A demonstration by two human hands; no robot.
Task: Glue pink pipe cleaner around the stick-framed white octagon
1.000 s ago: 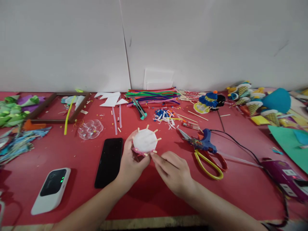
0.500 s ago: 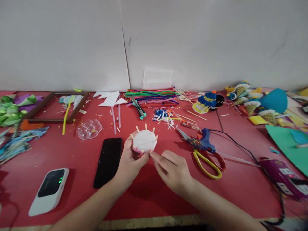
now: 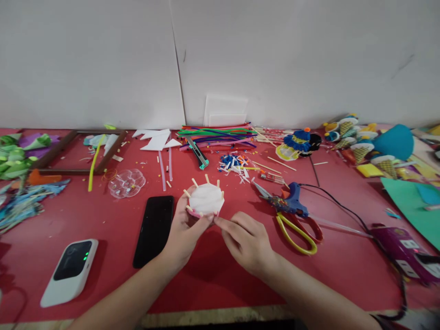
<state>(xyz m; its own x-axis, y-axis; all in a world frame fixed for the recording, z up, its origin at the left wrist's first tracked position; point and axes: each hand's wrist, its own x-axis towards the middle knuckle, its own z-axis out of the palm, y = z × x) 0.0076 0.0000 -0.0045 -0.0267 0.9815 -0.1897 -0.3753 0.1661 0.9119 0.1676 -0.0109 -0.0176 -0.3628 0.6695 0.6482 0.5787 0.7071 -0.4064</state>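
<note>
Held above the red table is a small white disc (image 3: 206,199) with several short pale sticks standing around its rim. A pink strip (image 3: 194,212), perhaps pipe cleaner, runs along the near-left part of that rim between the sticks. My left hand (image 3: 184,231) grips the disc from the left, thumb on its near edge and fingers partly hidden beneath. At the near-right edge, my right hand (image 3: 245,238) pinches at the pink strip's end with thumb and index finger; the fingertips hide just what they hold.
A black phone (image 3: 153,231) and a white device (image 3: 70,272) lie to the left. On the right are scissors (image 3: 297,233), a blue glue gun (image 3: 294,201) with its cord, and a purple box (image 3: 405,252). Behind are a cutter (image 3: 197,153) and pipe cleaners (image 3: 220,135).
The disc has tilted and turned slightly in my left hand. My right hand stays pinched at its near-right edge, having shifted only a little.
</note>
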